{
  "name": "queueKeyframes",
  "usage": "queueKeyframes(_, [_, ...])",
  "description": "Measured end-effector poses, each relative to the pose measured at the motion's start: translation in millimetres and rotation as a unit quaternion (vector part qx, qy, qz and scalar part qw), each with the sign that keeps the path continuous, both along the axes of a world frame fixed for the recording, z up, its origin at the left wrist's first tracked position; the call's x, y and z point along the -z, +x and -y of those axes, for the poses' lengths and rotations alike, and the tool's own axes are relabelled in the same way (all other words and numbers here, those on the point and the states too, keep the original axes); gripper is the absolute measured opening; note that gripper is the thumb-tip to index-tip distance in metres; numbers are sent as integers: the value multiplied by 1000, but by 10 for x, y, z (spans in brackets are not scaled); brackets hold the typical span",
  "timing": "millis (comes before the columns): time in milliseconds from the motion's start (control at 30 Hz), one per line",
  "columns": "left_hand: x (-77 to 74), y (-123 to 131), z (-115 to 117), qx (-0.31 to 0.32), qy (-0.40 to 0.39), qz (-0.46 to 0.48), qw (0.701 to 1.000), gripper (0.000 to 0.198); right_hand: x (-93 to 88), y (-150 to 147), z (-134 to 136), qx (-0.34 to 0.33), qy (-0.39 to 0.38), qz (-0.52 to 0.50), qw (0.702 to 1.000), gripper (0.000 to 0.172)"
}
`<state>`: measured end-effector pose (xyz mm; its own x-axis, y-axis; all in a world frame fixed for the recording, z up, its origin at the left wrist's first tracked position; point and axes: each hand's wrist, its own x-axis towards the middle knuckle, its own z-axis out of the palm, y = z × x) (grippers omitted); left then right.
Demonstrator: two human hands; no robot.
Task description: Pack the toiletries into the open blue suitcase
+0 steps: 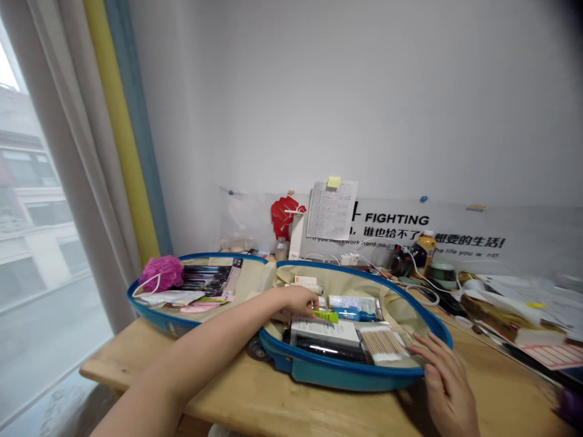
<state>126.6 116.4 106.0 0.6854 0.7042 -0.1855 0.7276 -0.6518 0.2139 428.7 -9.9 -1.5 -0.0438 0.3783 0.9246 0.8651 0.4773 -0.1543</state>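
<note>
An open blue suitcase point(355, 377) lies on the wooden table, its two halves spread side by side. My left hand point(299, 300) reaches into the right half, fingers curled down on a small item with a lime-green end point(327, 316); the rest of that item is hidden. Close by are a blue bottle point(353, 314), a white printed box point(325, 331), a black cylindrical item point(325, 349) and a clear pack of cotton swabs point(385, 344). My right hand point(449, 379) rests at the suitcase's right front rim, fingers stretched out, holding nothing.
The left half holds a purple bath puff point(163, 273), several dark pens or brushes point(204, 279) in a clear pack, and flat packets. Behind and right stand a yellow bottle point(424, 252) and a green jar point(441, 274), among cables and papers point(523, 291). A curtain point(77, 152) hangs left.
</note>
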Motion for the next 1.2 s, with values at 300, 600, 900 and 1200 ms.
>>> queueKeyframes(300, [47, -33, 34, 3, 17, 0, 1000, 33, 10, 26, -1, 1, -9, 6, 1000, 34])
queueKeyframes(600, [-504, -1013, -203, -125, 95, 70, 985, 37, 28, 61, -34, -5, -2, 29, 1000, 34])
queueKeyframes(900, [28, -2126, -95, -250, 63, -102, 961, 22, 88, 78, -65, -7, 2, 8, 1000, 36])
queueKeyframes(1200, [252, -2218, -125, -233, 82, -136, 959, 14, 54, 59, -45, -9, 22, 16, 1000, 32])
